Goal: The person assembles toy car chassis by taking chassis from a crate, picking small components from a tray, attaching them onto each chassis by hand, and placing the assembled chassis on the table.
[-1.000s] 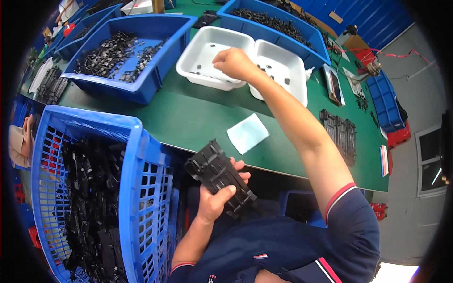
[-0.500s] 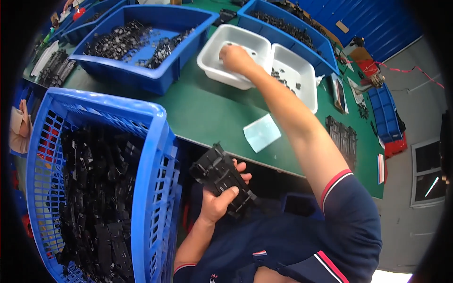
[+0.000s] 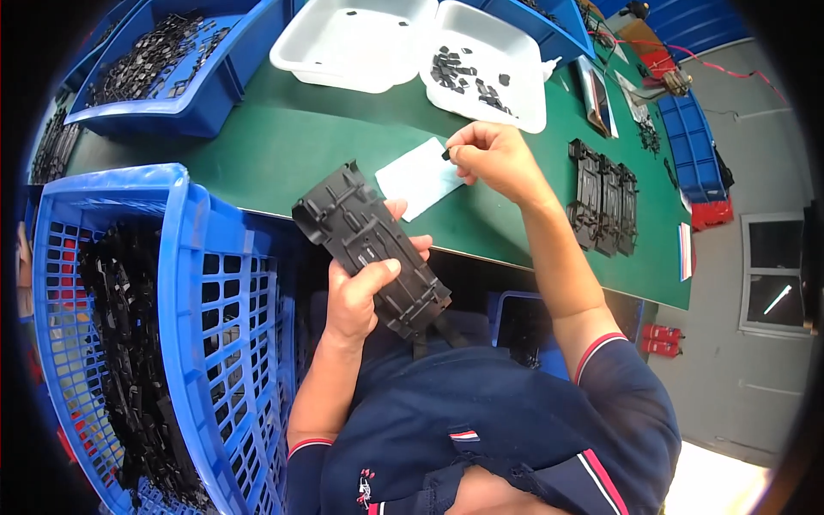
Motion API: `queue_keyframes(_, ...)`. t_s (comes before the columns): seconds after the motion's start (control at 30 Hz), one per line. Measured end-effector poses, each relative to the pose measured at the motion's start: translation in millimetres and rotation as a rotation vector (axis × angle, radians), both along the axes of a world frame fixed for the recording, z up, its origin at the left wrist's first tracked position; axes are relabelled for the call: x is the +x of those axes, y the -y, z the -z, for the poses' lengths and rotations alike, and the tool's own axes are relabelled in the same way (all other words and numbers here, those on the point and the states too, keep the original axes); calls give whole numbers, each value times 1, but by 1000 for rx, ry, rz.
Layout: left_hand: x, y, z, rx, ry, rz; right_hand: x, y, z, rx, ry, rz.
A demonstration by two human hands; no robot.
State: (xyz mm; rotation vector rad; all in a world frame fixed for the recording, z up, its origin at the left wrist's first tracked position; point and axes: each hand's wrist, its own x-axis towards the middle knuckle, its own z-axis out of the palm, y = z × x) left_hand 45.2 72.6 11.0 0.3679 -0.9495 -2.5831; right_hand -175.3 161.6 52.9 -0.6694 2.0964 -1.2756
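Observation:
My left hand is closed around a long black moulded plastic housing, thumb on its face and fingertips showing at its far side. The housing is tilted in front of the table's near edge. Between the thumb and forefinger of my right hand is a small black plastic piece. That hand hovers over the right end of a pale blue paper sheet, a little way from the housing. Beyond it, a white tray holds many small black pieces, and the white tray beside it has only a few.
A blue crate full of black housings stands at my left. Blue bins of small black parts are at the back of the green table. Several black housings lie on the right, with a blue container beyond.
My right hand has come back from the left white tray with a small black piece pinched in it. The view has shifted, and the housing in my left hand appears larger.

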Motion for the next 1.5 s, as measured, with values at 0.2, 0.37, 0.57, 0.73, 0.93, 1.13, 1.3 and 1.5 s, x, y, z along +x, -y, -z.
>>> queue_keyframes(0.2,-10,-4,1,11,85,20,-2,1,22,121,-156,36)
queue_keyframes(0.37,-10,-6,0,-1,98,-3,-3,2,27,122,-258,9)
queue_keyframes(0.57,-9,-3,3,-23,120,19,5,5,27,138,-367,-8)
queue_keyframes(0.73,-10,-3,4,-28,137,26,5,3,36,77,-549,-58)
queue_keyframes(0.93,-9,-2,3,-20,143,29,5,-3,35,-45,-353,-48)
queue_keyframes(1.13,-10,-3,3,-24,150,27,6,-1,35,-40,-379,-85)
queue_keyframes(1.3,-10,-2,4,-27,149,27,7,2,37,7,-531,-96)
queue_keyframes(1.5,-12,-2,0,-64,181,47,10,2,37,-8,-646,-48)
